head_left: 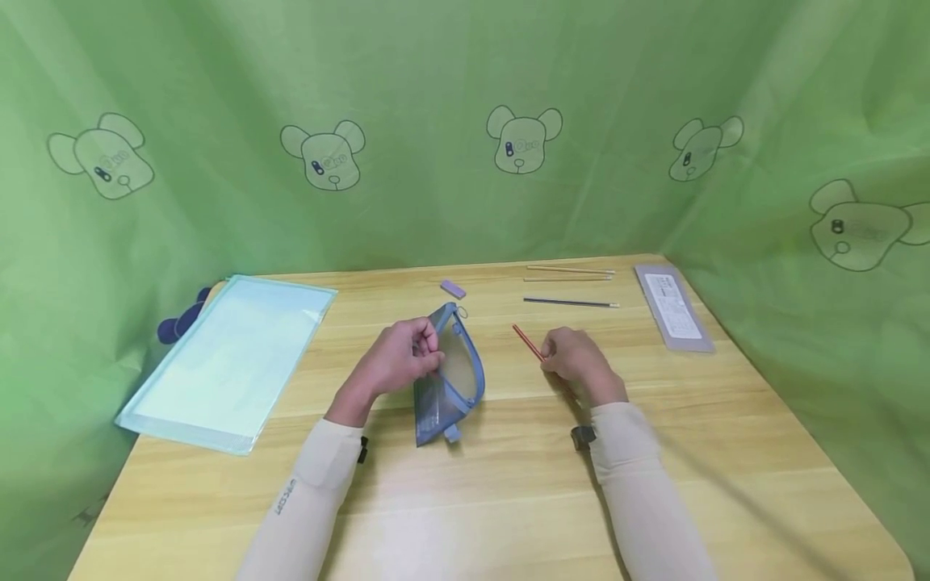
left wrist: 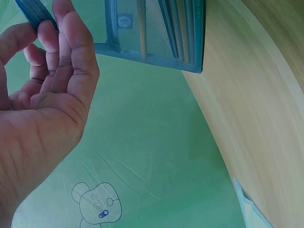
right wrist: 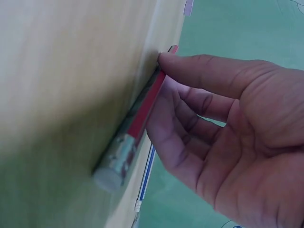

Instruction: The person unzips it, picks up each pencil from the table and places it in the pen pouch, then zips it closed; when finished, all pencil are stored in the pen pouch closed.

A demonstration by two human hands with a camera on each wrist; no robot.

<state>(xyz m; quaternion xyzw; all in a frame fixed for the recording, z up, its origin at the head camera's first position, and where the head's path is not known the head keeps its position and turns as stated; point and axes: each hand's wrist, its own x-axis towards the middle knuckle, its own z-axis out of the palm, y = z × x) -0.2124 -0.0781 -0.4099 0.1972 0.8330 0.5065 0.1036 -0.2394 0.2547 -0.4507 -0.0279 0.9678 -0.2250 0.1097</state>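
Left hand (head_left: 402,355) pinches the blue pouch (head_left: 436,410) up top, probably so it gapes. Right hand (head_left: 577,359) just pinches the red pencil (head_left: 528,342) mid-shaft.

"What was held in the left hand's grip (left wrist: 52,95)?"
"A blue mesh pouch (left wrist: 155,31) was pinched by its zipped edge; slender sticks (left wrist: 142,28) were seen through the mesh."
"And beyond?"
"A green sheet (left wrist: 147,137), printed with a bear's head (left wrist: 100,204), was bordered by the wooden surface (left wrist: 256,95), where a pale blue corner (left wrist: 249,206) was glimpsed."
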